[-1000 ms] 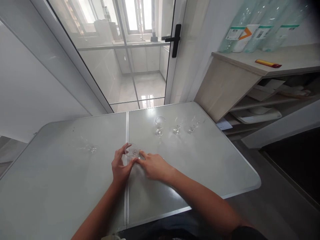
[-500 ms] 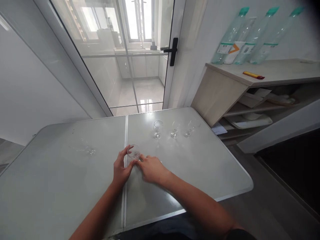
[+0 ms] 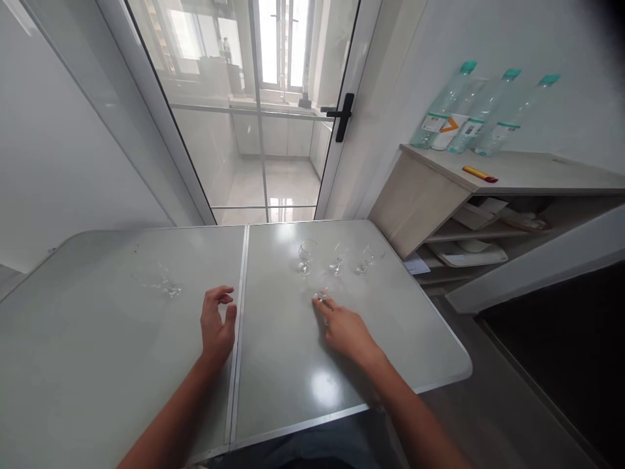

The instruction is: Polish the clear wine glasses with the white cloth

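Note:
My right hand (image 3: pixel 347 332) holds a clear stemmed wine glass (image 3: pixel 321 295) low down, its fingertips at the foot on the table; the upper part of this glass is hard to make out. Nothing is in my left hand (image 3: pixel 218 324), which hovers by the table's seam with thumb and curved fingers apart. Beyond the right hand, a row is formed by an upright wine glass (image 3: pixel 305 267), a second glass (image 3: pixel 335 267) and a third glass (image 3: pixel 361 268). On the left half of the table is another faint clear glass (image 3: pixel 172 290).
A metal-edged seam (image 3: pixel 239 312) divides the pale table (image 3: pixel 288 365). To the right stands a wooden shelf unit (image 3: pixel 415 195) with several plastic bottles (image 3: pixel 469 127) and a yellow-red tube (image 3: pixel 480 174) on top. Behind the table is a glazed door with a black handle (image 3: pixel 344 117).
My right hand has carried the wine glass rightward, from the seam to just in front of the row. My left hand has let go of it and drawn back left. The camera view has shifted.

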The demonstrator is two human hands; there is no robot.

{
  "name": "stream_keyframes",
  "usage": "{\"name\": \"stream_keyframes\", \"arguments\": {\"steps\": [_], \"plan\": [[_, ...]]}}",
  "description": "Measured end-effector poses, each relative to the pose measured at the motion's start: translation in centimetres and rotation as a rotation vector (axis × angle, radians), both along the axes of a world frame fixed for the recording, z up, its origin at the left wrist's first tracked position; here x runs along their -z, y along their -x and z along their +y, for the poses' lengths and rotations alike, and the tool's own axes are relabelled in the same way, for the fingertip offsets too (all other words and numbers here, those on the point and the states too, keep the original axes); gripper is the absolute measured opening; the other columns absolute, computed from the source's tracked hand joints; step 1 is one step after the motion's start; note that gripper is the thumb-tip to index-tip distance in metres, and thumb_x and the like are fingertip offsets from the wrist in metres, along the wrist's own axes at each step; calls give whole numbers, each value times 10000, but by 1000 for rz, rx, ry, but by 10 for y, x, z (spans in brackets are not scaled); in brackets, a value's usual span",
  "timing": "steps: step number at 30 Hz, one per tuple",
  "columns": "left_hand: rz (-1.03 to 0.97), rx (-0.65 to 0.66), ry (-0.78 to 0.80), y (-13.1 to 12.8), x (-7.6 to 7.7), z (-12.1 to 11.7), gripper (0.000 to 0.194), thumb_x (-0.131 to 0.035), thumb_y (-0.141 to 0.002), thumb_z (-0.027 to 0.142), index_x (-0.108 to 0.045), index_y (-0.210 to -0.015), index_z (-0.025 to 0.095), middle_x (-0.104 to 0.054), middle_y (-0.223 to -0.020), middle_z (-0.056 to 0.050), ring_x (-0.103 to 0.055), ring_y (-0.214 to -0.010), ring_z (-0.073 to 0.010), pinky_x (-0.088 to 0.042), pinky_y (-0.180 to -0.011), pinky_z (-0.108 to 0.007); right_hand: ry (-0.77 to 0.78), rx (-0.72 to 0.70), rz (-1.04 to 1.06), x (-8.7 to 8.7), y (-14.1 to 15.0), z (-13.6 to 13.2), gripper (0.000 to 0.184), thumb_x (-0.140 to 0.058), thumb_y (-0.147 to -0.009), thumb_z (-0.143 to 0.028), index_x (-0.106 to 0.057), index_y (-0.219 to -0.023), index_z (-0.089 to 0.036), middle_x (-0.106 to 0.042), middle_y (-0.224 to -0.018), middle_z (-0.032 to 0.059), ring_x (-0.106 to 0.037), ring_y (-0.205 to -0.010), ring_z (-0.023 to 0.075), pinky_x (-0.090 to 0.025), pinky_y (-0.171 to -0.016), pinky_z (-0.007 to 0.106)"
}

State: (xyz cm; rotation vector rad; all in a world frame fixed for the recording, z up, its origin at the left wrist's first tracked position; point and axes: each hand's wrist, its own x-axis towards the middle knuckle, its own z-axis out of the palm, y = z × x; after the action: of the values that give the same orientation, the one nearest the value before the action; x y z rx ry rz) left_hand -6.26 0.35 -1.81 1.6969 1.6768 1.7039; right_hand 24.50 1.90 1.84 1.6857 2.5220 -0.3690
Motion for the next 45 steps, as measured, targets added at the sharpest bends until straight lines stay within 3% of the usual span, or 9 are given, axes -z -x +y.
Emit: {"name": "stream_keyframes", "arguments": {"steps": [7, 16, 21, 25, 32, 35, 39, 42, 45], "plan": [[85, -77, -52, 5, -6, 0, 319, -525, -973, 492, -591, -1060, 192, -559, -976, -53, -559, -850, -198, -473, -821, -361, -81, 238, -45, 10, -74, 13, 706, -392, -853, -51, -443, -1531, -240, -425, -1600, 75, -657, -1188, 268, -531, -901, 355], [119, -418, -440, 49, -27, -9, 405, -574, -892, 602, -541, -939, 201, -489, -921, -62, -506, -871, -235, -453, -780, -409, -121, 226, -35, 19, -81, 12, 711, -379, -846, -44, -459, -1521, -251, -465, -1571, 79, -602, -1282, 252, -534, -965, 366], [1, -639, -498, 73, -61, -27, 467, -686, -810, 562, -462, -1026, 214, -442, -1007, -38, -486, -833, -183, -470, -815, -395, -227, 299, -50, 22, -90, -26, 505, -413, -874, -141, -653, -1310, -231, -439, -1568, 141, -717, -1042, 286, -585, -751, 384], [2, -725, -240, 96, -61, -28, 536, -767, -788, 464, -465, -1151, 211, -480, -1151, -69, -553, -976, -201, -484, -902, -408, -330, 231, 251, 35, -90, -71, 339, -443, -934, -305, -667, -1188, -291, -563, -1409, 102, -733, -877, 228, -581, -600, 321], [-32, -584, 353, 128, -27, 13, 751, -830, -721, 476, -427, -1275, 168, -551, -1344, -215, -544, -1286, -351, -429, -1065, -524, -316, -24, 385, 34, -67, -74, 390, -520, -924, -272, -670, -1281, -322, -634, -1203, 116, -665, -1058, 282, -582, -873, 427], [-54, -471, 328, 128, -26, 26, 530, -723, -835, 472, -479, -1212, 190, -662, -1215, -171, -636, -1171, -322, -477, -1004, -504, -333, -103, 437, 14, -57, -67, 351, -556, -889, -227, -728, -1188, -295, -644, -1114, 140, -638, -1023, 307, -547, -888, 482], [-29, -293, 157, 95, -39, 33, 494, -675, -870, 506, -505, -1232, 216, -714, -1016, -59, -702, -865, -215, -548, -842, -379, -58, -155, 636, -6, -36, -53, 241, -530, -944, -293, -762, -986, -245, -687, -947, 104, -643, -907, 270, -530, -828, 402], [37, -47, 179, 46, -37, 31, 496, -719, -834, 537, -563, -1189, 227, -688, -851, 11, -635, -641, -137, -527, -684, -266, 102, 86, 867, -5, -15, -26, 400, -573, -931, -501, -719, -753, -173, -654, -689, 43, -611, -696, 221, -502, -684, 314], [79, 159, 242, 0, -19, 23, 546, -744, -812, 560, -584, -1213, 227, -656, -793, 34, -560, -561, -101, -493, -608, -224, 153, 665, 1225, -1, 8, 7, 557, -655, -799, -693, -655, -694, -147, -645, -629, 33, -581, -598, 193, -442, -538, 267]]}}
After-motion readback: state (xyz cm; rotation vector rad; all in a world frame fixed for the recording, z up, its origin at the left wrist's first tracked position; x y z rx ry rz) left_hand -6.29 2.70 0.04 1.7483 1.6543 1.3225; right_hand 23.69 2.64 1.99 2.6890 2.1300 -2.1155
